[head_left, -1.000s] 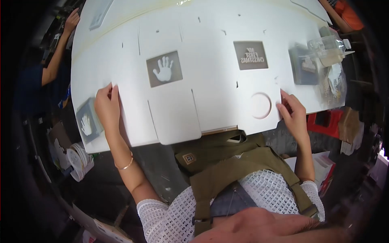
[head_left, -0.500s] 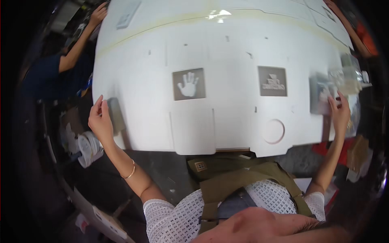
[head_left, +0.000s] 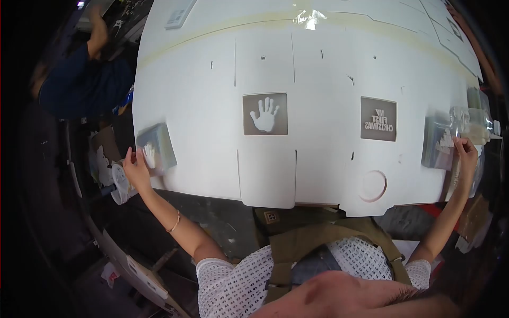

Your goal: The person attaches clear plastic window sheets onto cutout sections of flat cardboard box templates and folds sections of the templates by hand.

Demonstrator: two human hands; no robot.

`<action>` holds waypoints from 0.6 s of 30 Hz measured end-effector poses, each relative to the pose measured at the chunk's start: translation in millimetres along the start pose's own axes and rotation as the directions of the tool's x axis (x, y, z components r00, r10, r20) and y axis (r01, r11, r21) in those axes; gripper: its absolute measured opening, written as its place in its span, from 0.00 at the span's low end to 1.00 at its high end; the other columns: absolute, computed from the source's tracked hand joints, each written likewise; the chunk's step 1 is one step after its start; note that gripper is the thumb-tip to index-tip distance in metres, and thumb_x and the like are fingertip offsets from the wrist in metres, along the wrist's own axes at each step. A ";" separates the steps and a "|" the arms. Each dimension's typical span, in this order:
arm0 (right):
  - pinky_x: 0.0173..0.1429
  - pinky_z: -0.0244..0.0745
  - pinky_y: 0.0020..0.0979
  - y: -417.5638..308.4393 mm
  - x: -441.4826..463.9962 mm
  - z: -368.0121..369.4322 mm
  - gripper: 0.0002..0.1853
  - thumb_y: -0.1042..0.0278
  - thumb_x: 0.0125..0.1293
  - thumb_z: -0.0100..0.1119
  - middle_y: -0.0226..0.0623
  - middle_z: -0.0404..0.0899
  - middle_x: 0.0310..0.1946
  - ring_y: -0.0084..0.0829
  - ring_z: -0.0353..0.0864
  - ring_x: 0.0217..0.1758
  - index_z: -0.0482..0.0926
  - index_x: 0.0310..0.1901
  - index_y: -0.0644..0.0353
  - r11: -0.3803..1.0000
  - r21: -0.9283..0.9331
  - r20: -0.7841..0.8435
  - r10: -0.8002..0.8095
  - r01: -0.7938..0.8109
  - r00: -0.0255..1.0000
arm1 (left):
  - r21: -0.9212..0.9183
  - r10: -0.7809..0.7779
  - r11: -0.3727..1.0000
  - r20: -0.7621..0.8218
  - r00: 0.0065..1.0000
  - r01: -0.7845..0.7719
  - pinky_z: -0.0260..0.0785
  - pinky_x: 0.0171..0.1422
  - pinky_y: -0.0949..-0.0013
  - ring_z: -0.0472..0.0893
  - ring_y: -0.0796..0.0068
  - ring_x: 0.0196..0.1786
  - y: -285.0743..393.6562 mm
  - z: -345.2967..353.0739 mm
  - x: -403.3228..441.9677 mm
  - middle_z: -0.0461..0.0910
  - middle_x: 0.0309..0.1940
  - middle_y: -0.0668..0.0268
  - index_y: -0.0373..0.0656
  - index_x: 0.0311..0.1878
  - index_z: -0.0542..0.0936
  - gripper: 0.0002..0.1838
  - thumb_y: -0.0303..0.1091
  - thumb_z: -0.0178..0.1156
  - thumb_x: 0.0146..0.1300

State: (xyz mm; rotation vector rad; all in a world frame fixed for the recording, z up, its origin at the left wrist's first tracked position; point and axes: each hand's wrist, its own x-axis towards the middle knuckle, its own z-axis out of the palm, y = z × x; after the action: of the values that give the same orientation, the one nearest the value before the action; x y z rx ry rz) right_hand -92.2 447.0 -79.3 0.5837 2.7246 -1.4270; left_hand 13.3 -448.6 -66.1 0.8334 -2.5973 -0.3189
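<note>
At the left edge of a large white board [head_left: 191, 132] my left hand [head_left: 138, 170] has its thumb and forefinger raised and apart. It is beside a stack of clear squares [head_left: 165, 142] showing a white hand shape [head_left: 150, 155]. On the right edge, my right hand [head_left: 466, 153] is pinched at the side of another clear stack [head_left: 436, 139] with white lettering; what sits between those fingertips is too small to name. Two grey squares lie on the board: one bears a white handprint [head_left: 263, 115], the other reversed "MY FIRST CHRISTMAS" lettering [head_left: 378, 121].
Clear plastic packets [head_left: 472, 119] crowd the right edge. A white tub [head_left: 121, 185] stands below the left edge. Shiny tape [head_left: 310, 20] crosses the board's far side. Beyond the left corner is a person in a dark blue shirt [head_left: 87, 87]; another person's arm [head_left: 477, 47] shows right.
The view has shifted, so the board appears further right and lower. My left hand has drawn down along its stack, baring the white hand shape. The person at left has pulled their hand off the board.
</note>
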 end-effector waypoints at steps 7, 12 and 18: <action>0.31 0.58 0.19 -6.3 2.3 -3.9 0.12 0.63 0.66 0.59 0.22 0.71 0.21 0.14 0.66 0.26 0.79 0.31 0.64 0.974 -0.212 0.051 -0.066 0.075 0.997 | 0.072 -0.003 0.997 -0.080 0.997 0.009 0.71 0.48 0.65 0.80 0.66 0.41 12.6 4.3 -2.8 0.79 0.41 0.57 0.40 0.51 0.81 0.18 0.41 0.60 0.62; 0.36 0.65 0.20 -62.4 -41.1 22.2 0.11 0.66 0.68 0.56 0.25 0.76 0.26 0.18 0.71 0.29 0.81 0.40 0.67 0.764 -0.618 -0.129 -0.330 0.184 0.935 | 0.070 0.010 0.998 -0.168 0.986 0.002 0.71 0.46 0.67 0.80 0.67 0.39 13.6 10.0 -4.6 0.79 0.41 0.58 0.40 0.49 0.81 0.16 0.38 0.62 0.61; 0.28 0.56 0.15 -111.0 -89.3 14.9 0.11 0.73 0.65 0.59 0.27 0.79 0.30 0.11 0.66 0.26 0.81 0.47 0.65 0.958 -0.014 -0.307 -0.277 0.287 0.910 | -0.047 0.010 0.999 -0.280 0.960 -0.024 0.72 0.42 0.69 0.79 0.70 0.36 18.8 14.5 -7.3 0.81 0.36 0.62 0.40 0.47 0.80 0.14 0.33 0.63 0.58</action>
State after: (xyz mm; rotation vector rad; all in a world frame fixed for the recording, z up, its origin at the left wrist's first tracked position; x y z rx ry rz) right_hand -48.2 349.5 15.9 0.4596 3.1461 -1.5570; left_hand 3.0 -427.9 -75.1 0.7776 -2.3230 -0.2401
